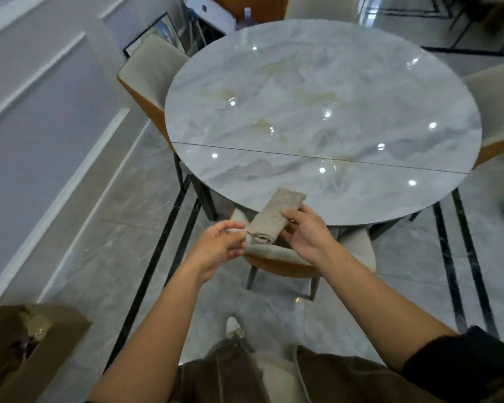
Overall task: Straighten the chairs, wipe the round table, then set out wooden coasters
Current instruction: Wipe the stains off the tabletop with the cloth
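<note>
A folded beige cloth [274, 218] is held in the air over the near rim of the round marble table [317, 112]. My right hand [306, 234] grips its right side, thumb on top. My left hand [218, 245] pinches the cloth's near left corner with its fingertips. Below the hands, a cream chair with an orange back [280, 257] is tucked under the table's near edge. More chairs stand at the left [146, 74], at the right [498, 109] and at the far side [317, 7]. No coasters are in view.
A brown cardboard box [26, 347] sits at the lower left by the panelled wall. A white appliance [210, 13] and a framed picture [154, 33] stand on the floor beyond the left chair. Glossy tiled floor with black inlay lines surrounds the table.
</note>
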